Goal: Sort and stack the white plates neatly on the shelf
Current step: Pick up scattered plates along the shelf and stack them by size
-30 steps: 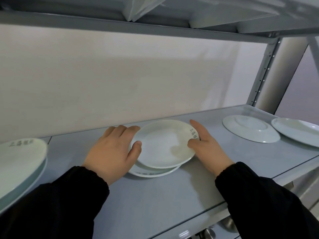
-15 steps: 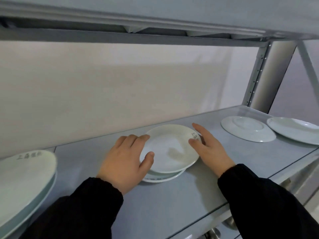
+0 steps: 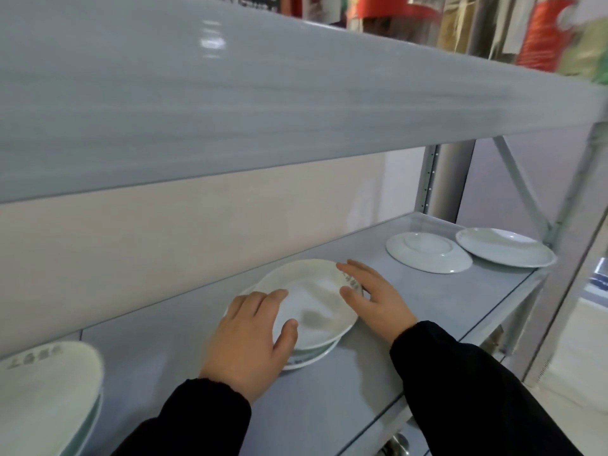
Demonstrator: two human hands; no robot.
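Right hand (image 3: 378, 301) splayed — left hand (image 3: 250, 343) touches two plates (image 3: 312, 301).

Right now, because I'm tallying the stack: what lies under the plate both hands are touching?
Under the top plate, a second plate shows only its near rim. Its middle is covered, so further plates beneath cannot be ruled out.
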